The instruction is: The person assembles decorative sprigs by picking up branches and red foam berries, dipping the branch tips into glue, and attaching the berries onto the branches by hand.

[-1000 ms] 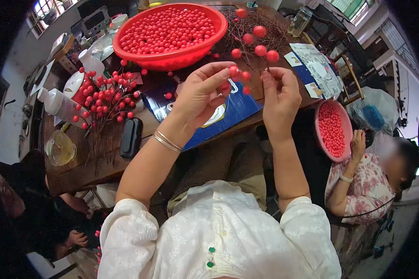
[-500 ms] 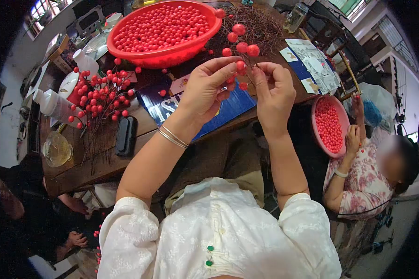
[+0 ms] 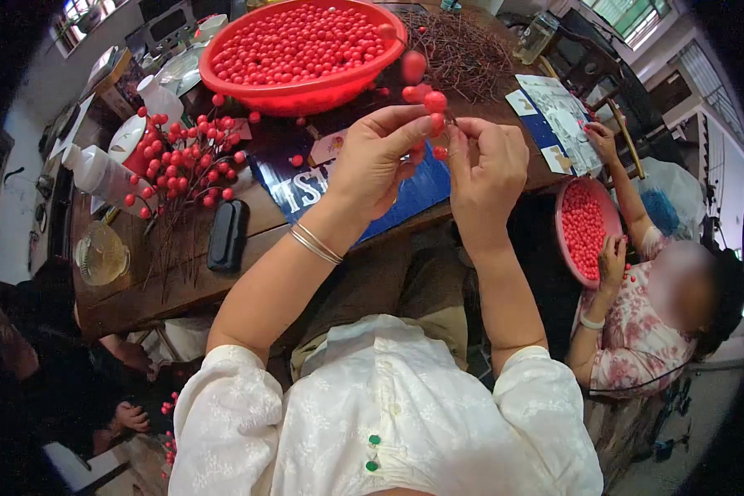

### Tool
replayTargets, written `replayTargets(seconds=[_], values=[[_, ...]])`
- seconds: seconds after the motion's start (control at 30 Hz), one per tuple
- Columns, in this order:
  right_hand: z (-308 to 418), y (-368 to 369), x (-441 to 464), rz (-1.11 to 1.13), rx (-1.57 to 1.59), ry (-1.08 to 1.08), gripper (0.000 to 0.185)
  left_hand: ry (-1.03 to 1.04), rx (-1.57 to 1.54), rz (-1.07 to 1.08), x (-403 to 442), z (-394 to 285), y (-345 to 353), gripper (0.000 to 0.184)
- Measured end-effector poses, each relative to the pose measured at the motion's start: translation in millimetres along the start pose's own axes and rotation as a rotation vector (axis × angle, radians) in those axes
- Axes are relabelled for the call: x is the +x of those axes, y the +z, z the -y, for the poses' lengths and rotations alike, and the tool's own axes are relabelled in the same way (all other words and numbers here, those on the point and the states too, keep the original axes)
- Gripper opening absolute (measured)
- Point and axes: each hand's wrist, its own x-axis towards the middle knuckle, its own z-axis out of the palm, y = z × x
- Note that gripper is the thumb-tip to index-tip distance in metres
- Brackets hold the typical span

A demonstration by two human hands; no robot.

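Note:
Above the blue printed sheet [image 3: 306, 188], my left hand [image 3: 384, 153] pinches a red berry at thumb and forefinger. My right hand [image 3: 484, 165] is closed on the thin stem of a berry sprig [image 3: 414, 68], close to my left fingertips. Several red berries on the sprig point up and away from me. Beyond my hands is a large red basin [image 3: 298, 97] full of berries. A bunch of berry stems [image 3: 190, 161] lies on the table to the left of my left forearm.
The wooden table [image 3: 132, 306] holds a black case [image 3: 227, 236], white bottles [image 3: 103, 178], a glass bowl [image 3: 102, 255] and a heap of brown stems [image 3: 463, 54]. At right, a person [image 3: 645, 322] sits by a pink basin [image 3: 610, 217]. Another person [image 3: 66, 372] is at left.
My two hands have come closer together, and the sprig has turned, its berries now nearer my left fingertips. The person at right has stretched one hand toward the papers.

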Motion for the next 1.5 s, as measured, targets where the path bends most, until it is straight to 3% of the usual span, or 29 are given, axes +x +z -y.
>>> replayTargets(seconds=[0.4,0.53,0.57,0.7,1.03,1.23,1.37,1.4,1.5], values=[[3.3,5.4,1.9,0.083,-0.025,-0.089,0.012,0.128,0.195,0.03,-4.0,-10.3,-14.7,0.012],[0.6,4.4,2.6,0.303,0.616,0.394,0.015,0.082,0.117,-0.027,-5.1,-15.1,-9.7,0.013],[1.5,3.9,2.7,0.303,0.616,0.394,0.015,0.081,0.117,-0.027,-5.0,-14.6,-10.9,0.013],[5.3,-1.2,10.2,0.28,1.123,0.633,0.019,0.068,0.04,0.055,3.3,-12.0,-17.6,0.021],[-13.7,0.2,14.9,0.096,1.399,0.804,0.02,-0.054,-0.099,0.07,-7.5,-21.2,-11.5,0.029],[-0.6,-4.2,15.6,0.1,1.055,0.665,0.018,0.005,-0.122,0.125,-8.0,-20.0,-10.9,0.023],[2.7,-2.0,10.8,0.001,0.352,0.246,0.017,0.016,-0.127,0.095,-8.1,-15.4,-10.5,0.022],[2.9,-1.3,10.2,-0.001,0.351,0.248,0.017,0.014,-0.126,0.097,-8.4,-14.3,-11.3,0.022],[2.5,2.9,12.3,-0.142,0.188,-0.027,0.021,-0.015,-0.153,0.142,-7.7,-12.4,-14.9,0.021]])
